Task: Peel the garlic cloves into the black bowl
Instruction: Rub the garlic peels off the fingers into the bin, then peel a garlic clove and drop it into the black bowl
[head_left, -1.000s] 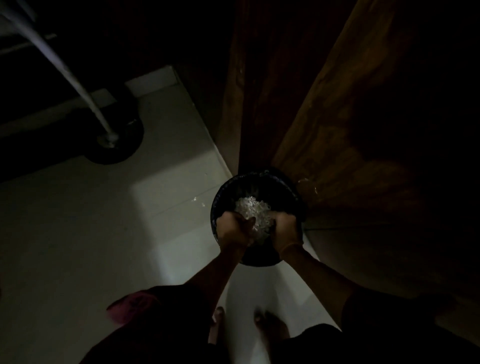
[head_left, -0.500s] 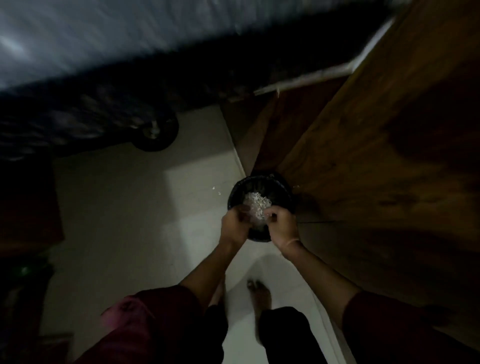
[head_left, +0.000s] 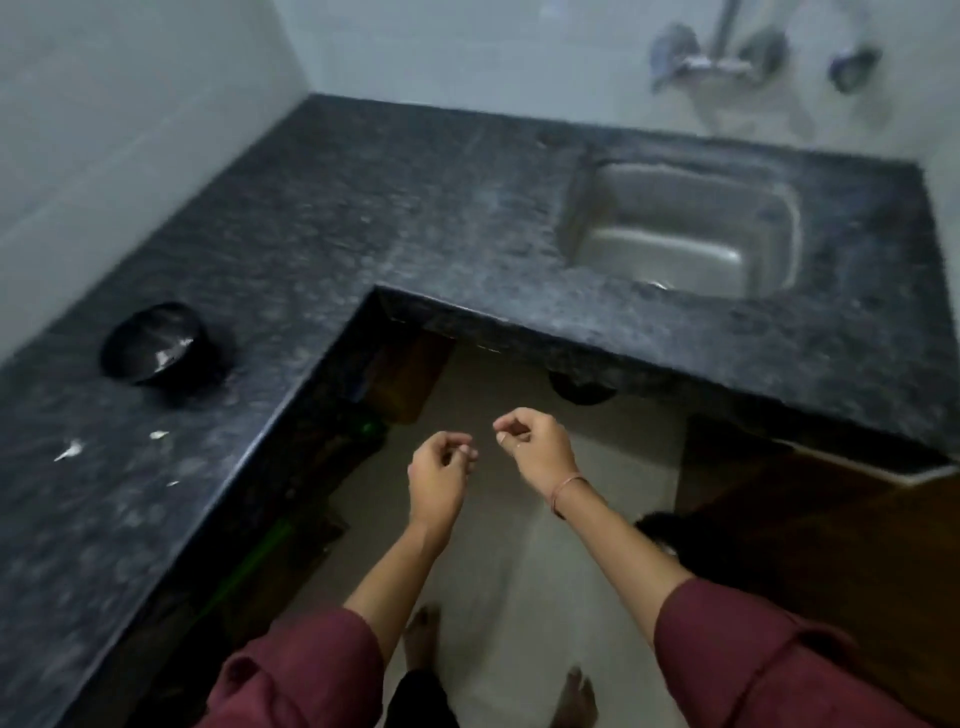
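Two bare hands, left hand (head_left: 439, 478) and right hand (head_left: 535, 449), fingers curled; round black bowl (head_left: 156, 345) on speckled counter (head_left: 363, 208).

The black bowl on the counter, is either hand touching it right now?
No. The black bowl sits alone on the dark counter, while the left hand and right hand hang over the floor, well apart from it.

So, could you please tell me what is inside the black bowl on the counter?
The black bowl on the counter shows a few whitish bits, probably garlic skin or cloves, low against its inner wall. The picture is too blurred to tell which, and the near wall hides part of the bottom.
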